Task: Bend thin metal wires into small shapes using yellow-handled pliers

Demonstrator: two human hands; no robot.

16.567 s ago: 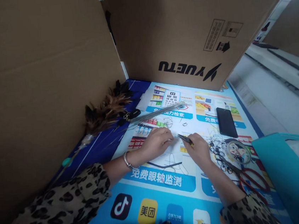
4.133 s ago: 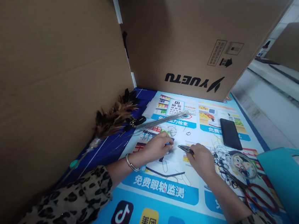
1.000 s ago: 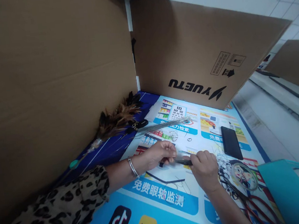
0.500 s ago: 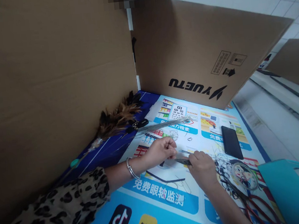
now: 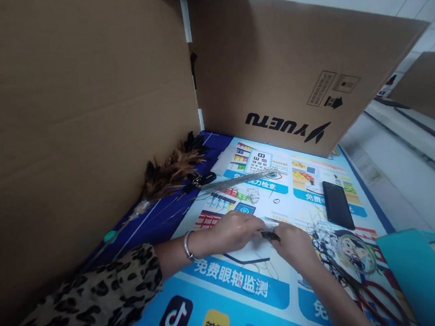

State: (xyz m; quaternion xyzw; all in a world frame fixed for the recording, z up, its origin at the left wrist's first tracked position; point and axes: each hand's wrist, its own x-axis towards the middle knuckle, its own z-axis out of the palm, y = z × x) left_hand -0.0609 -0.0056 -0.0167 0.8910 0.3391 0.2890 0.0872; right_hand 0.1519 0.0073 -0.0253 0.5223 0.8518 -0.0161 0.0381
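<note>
My left hand [image 5: 237, 230] is closed in a pinch over the printed sheet [image 5: 232, 299], its fingertips at the tip of a dark tool. Whatever sits between those fingers is too small to make out. My right hand [image 5: 294, 243] wraps round the tool, which looks like a pair of pliers [image 5: 271, 236]; only the dark jaws show, pointing left, and the handles are hidden in the palm. Just beyond the hands lie a small dark ring [image 5: 276, 201] and a bundle of thin silvery wires [image 5: 238, 180].
Red-handled scissors [image 5: 379, 299], a roll of clear tape [image 5: 363, 256] and tangled dark bits lie right of my right forearm. A black phone [image 5: 337, 205] is farther back, a teal box [image 5: 418, 266] at the right edge. Brown feathers [image 5: 173, 170] lie along the cardboard wall [image 5: 81, 120].
My left hand has come down and turned over, its fingers now at the jaws of the pliers. The right hand has shifted slightly, still gripping the pliers.
</note>
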